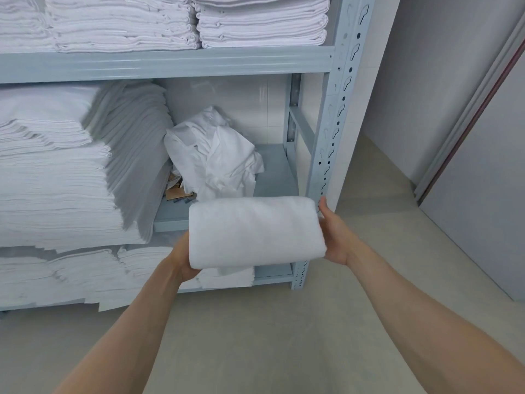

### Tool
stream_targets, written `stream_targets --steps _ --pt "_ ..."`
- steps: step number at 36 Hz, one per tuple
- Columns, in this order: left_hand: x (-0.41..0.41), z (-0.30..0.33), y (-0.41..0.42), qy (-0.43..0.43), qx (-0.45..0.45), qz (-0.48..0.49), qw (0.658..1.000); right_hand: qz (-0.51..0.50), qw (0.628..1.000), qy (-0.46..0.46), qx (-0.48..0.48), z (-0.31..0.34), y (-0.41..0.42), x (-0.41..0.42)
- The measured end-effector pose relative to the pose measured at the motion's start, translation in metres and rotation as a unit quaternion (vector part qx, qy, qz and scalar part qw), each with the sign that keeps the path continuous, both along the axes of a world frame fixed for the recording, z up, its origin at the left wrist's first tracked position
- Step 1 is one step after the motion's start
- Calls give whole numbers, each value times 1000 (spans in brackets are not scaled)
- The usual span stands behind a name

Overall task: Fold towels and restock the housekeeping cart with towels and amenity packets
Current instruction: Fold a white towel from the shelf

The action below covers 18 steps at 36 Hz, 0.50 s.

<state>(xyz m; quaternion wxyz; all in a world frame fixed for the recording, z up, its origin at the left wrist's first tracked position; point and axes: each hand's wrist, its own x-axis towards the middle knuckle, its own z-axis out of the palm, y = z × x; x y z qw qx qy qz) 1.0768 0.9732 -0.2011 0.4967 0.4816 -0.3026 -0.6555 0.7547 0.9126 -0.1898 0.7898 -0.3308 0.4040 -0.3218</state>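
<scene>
I hold one folded towel [255, 231] between left hand [184, 261] and right hand [335, 237], fingers cupping its ends; cart unseen, restocking apparently pending.

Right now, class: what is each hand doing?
Left hand: holding the folded towel from below.
Right hand: holding the same towel's right end.
</scene>
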Motion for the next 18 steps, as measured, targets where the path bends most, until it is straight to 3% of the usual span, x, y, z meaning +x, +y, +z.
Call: stream_targets --steps 8,15,18 --pt "15 -13 -2 -8 33 -8 999 7 999 28 20 -14 8 13" --pt "35 -25 -18 81 33 -48 995 -53 998 45 11 -18 1 28" --pt "32 -26 -27 36 44 -79 995 -79 996 37 14 -21 -3 32"
